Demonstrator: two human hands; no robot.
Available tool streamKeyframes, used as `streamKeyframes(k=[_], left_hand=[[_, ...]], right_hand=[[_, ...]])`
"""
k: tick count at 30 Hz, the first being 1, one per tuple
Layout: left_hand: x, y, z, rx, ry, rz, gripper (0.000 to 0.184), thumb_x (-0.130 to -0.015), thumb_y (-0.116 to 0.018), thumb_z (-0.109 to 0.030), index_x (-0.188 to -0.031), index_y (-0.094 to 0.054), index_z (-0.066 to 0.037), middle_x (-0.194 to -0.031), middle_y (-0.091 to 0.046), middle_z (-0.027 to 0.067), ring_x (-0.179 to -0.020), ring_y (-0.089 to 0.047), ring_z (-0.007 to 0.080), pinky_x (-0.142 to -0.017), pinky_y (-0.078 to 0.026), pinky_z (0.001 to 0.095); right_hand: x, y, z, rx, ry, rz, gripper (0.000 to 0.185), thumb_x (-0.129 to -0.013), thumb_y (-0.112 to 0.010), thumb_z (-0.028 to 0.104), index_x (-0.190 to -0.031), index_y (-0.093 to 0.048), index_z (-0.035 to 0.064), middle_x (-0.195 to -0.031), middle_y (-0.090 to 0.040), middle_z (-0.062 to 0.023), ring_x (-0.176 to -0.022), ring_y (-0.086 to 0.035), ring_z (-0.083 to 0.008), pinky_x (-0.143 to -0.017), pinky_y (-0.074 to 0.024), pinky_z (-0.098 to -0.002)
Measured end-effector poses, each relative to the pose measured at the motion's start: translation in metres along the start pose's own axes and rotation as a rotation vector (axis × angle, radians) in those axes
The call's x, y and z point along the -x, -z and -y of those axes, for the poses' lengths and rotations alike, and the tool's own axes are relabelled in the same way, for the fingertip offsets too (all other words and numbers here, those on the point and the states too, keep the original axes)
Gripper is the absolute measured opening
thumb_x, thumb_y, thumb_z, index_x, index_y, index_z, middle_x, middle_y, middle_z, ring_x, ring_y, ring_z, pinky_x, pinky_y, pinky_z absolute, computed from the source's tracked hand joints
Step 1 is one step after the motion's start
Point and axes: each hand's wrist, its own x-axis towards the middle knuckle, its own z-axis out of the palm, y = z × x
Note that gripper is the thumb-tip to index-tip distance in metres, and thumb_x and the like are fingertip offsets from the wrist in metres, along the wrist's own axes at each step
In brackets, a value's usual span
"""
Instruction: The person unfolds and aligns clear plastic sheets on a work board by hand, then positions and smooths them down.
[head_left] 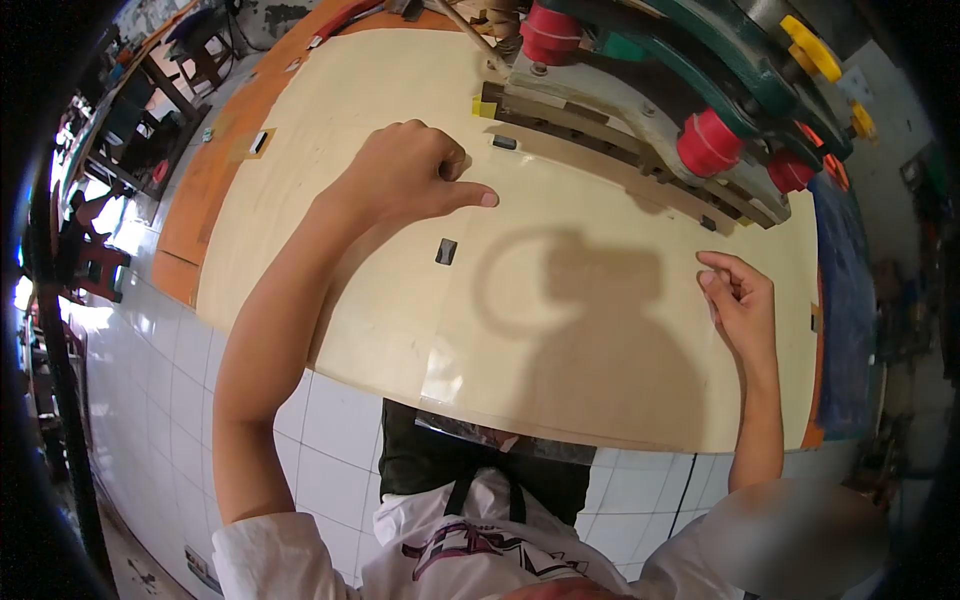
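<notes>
My left hand (415,175) is over the upper left of a pale board (400,320), fingers curled in and thumb stretched to the right; whatever its curled fingers may hold is hidden. Below its thumb a small dark piece (446,251) lies on the board, and another small dark piece (504,142) is to the right of the hand, by the machine. Over the board's right part is my right hand (738,295), its thumb and forefinger bent towards each other, with nothing I can make out between them.
A green and grey machine (640,120) with red knobs (709,143) spans the upper right. Orange table surface (190,235) borders the board at left, with a small black-and-white piece (259,142). Blue material (846,310) lies at right. A red stool (100,268) stands on the tiled floor.
</notes>
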Motion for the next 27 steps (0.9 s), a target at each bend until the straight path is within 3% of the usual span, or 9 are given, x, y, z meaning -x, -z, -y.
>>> streamKeyframes(k=[20,27], left_hand=[[0.001,-0.002,0.003,0.05,0.023,0.002,0.067,-0.079,-0.075,-0.058,-0.05,-0.042,-0.007,-0.045,-0.041,0.0048,-0.047,-0.043,0.0263,-0.052,-0.039,0.0398],[0.001,-0.001,0.0,-0.003,0.03,0.007,0.065,-0.079,-0.074,-0.058,-0.051,-0.047,-0.007,-0.047,-0.047,0.0053,-0.049,-0.049,0.0267,-0.054,-0.042,0.04]], right_hand=[[-0.001,-0.006,-0.015,0.0,0.099,-0.079,0.019,-0.09,-0.07,0.006,-0.107,-0.071,-0.002,-0.068,-0.05,0.0071,-0.059,-0.04,-0.0017,-0.054,-0.0333,-0.0196],[-0.001,-0.006,-0.012,0.023,0.085,-0.092,0.02,-0.09,-0.07,0.007,-0.108,-0.072,-0.0015,-0.07,-0.05,0.0073,-0.062,-0.041,-0.0018,-0.056,-0.0335,-0.0193]])
